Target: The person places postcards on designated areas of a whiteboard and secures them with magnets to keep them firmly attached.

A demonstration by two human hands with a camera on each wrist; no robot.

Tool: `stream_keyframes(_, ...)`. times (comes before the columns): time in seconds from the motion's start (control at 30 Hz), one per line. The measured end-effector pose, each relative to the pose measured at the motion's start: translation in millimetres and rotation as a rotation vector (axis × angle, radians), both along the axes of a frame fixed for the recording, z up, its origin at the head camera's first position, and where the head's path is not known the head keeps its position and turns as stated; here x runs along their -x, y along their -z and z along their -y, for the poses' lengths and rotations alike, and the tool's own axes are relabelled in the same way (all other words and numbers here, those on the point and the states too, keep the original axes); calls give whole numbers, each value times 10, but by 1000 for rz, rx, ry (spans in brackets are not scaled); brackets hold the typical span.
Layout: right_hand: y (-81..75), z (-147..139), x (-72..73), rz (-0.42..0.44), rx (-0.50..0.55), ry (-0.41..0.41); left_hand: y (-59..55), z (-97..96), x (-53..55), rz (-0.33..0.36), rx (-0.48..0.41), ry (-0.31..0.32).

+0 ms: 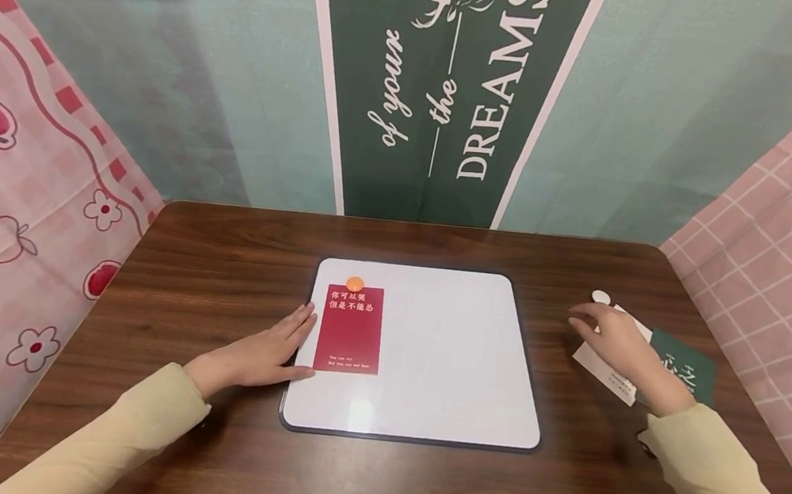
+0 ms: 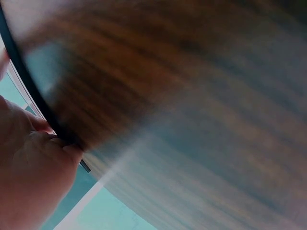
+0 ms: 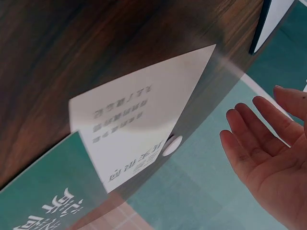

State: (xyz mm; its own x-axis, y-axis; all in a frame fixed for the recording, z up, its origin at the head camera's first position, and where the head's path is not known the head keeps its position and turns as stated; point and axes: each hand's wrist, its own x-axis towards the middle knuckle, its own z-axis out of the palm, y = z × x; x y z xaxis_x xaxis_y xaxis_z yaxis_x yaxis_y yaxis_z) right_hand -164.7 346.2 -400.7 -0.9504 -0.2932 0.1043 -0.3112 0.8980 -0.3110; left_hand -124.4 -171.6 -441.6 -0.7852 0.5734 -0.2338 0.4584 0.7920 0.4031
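A whiteboard (image 1: 450,356) with a dark rim lies on the table. At its left side a red card (image 1: 349,338) with white writing lies on it, an orange round magnet (image 1: 355,284) at the card's top edge. My left hand (image 1: 260,353) rests at the board's left edge, fingers extended and thumb over the rim beside the card's lower corner. Over on the right, my right hand (image 1: 619,344) hovers above a white card (image 3: 129,110) with nothing in its fingers. A green card (image 3: 43,191) partly overlaps the white one. Beside them lies a white round magnet (image 1: 601,297).
Brown wood-grain table (image 1: 409,487) surrounds the board. A green printed cloth (image 1: 430,195) hangs behind the far edge. Pink patterned cloths stand on the left (image 1: 50,190) and right (image 1: 781,260).
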Motion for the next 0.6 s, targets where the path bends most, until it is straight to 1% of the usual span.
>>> stream_keyframes(0.3,-36,-153,-103,34,11,60,-11,-2,0,-8,-3,4)
stream_keyframes(0.6,-42,-298,-172,25,7,125,-27,-5,-6,-6,-5,8)
